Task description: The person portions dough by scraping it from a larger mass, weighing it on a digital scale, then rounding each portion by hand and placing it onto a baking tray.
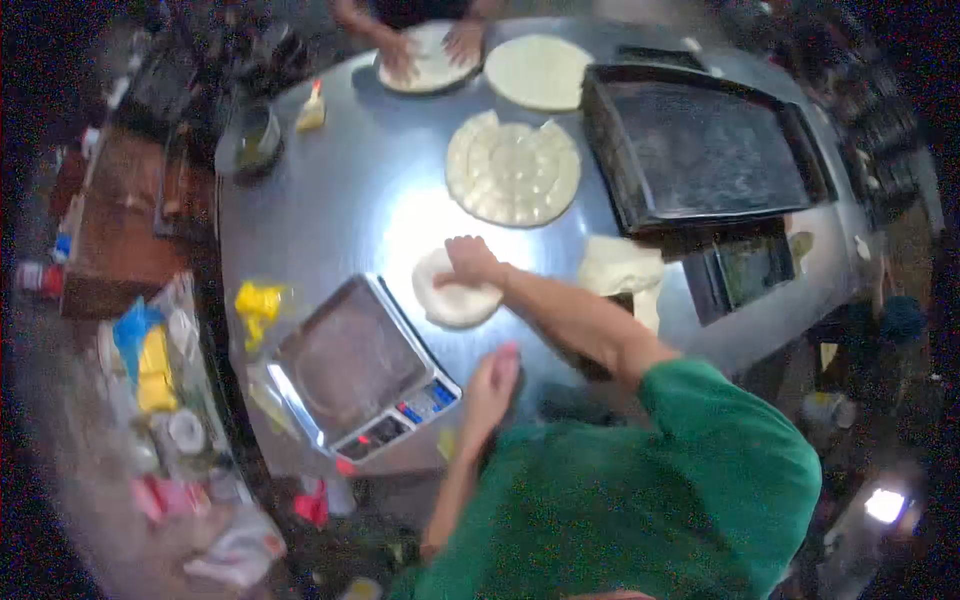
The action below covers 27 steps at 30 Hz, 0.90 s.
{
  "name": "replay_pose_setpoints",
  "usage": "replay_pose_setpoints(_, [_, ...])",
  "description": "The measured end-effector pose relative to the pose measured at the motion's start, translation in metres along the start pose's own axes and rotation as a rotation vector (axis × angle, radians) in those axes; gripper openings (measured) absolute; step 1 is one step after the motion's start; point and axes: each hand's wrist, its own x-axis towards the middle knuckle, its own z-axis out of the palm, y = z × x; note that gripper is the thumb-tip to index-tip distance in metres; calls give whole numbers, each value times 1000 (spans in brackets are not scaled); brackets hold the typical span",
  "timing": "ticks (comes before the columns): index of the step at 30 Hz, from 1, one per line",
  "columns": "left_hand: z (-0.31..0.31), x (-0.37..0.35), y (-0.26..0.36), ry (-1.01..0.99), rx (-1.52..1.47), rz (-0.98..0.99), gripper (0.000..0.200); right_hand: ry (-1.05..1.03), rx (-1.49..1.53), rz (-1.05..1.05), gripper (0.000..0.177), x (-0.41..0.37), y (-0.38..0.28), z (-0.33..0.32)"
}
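Note:
My right hand (470,262) presses down on a round of pale dough (455,305), palm on its upper side and fingers stretched out. Closer to my body, my left hand (495,378) hovers by the table's near edge, fingers drawn in and blurred; whether anything is inside them is hidden. Left of the dough round, close beside it, stands a digital scale (355,355) with a bare flat pan. A bigger dough round with a cut or segmented surface (513,172) lies beyond my right hand. Under my right forearm's far side rests a loose lump of dough (620,268).
Across the metal table (320,210), another person's hands (430,58) press a dough disc, with a flat dough disc (540,72) beside it. A deep black tray (705,150) fills the right. Yellow plastic (260,305) and a jar (257,137) stand left.

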Motion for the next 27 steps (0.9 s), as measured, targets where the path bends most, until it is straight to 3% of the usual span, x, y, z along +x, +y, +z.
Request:
replay_pose_setpoints(1, [2,-20,21,0,-178,-27,44,44,39,12,82,-16,-4,-2])
replay_pose_setpoints(4, [-13,-56,39,-9,-33,66,42,18,300,206,79,-95,-38,-41])
replay_pose_setpoints(7, [-21,-73,47,133,-171,166,48,17,531,421,80,-171,-55,-51])
replay_pose_setpoints(10, [-12,-75,49,360,-81,209,56,172,659,475,85,-242,-70,-57])
replay_pose_setpoints(11, [-5,-78,55,378,-1,194,66,132,739,491,87,-268,-78,-75])
replay_pose_setpoints(14, [26,-79,51,345,130,236,63,221,800,515,87,-335,-103,-101])
replay_pose_setpoints(15, [31,-82,50,237,1,179,72,224,821,540,84,-355,-117,-118])
replay_pose_setpoints(16, [32,-70,36,149,-351,57,99,243,877,541,77,-370,-122,-124])
replay_pose_setpoints(18, [37,-75,31,-98,-752,-82,97,361,960,512,69,-399,-136,-136])
replay_pose_setpoints(19, [42,-83,52,-314,-769,0,94,438,989,512,68,-409,-137,-137])
replay_pose_setpoints(21, [49,-66,29,-456,-714,-206,98,573,1042,492,67,-431,-134,-137])
replay_pose_setpoints(24, [85,-72,50,-551,-810,-310,93,783,1075,446,63,-473,-119,-126])
replay_pose_setpoints(25, [95,-78,59,-569,-869,-322,90,758,949,460,75,-490,-114,-120])
replay_pose_setpoints(27, [123,-98,69,-593,-862,-311,88,751,885,497,80,-528,-101,-110])
